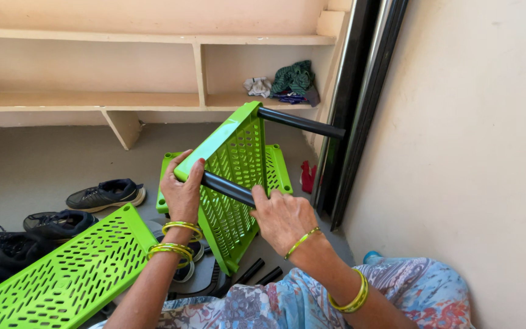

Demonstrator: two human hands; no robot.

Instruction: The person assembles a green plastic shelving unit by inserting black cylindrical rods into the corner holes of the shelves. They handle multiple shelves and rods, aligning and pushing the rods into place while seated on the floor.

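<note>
My left hand [182, 192] grips the near corner of a bright green perforated plastic shelf panel [234, 167], which is tilted up on its edge. My right hand [282, 216] is closed around a black tube [226, 187] that plugs into that corner. A second black tube [302, 123] sticks out of the panel's far corner toward the right. Another green panel [277, 167] lies flat on the floor behind the tilted one. A third green panel [71, 274] rests slanted at the lower left.
Dark shoes [106, 194] lie on the grey floor at left. Loose black tubes [257, 272] lie by my knee. Wall shelves hold bundled cloth [292, 79]. A dark door frame [360, 103] and a plain wall close off the right side.
</note>
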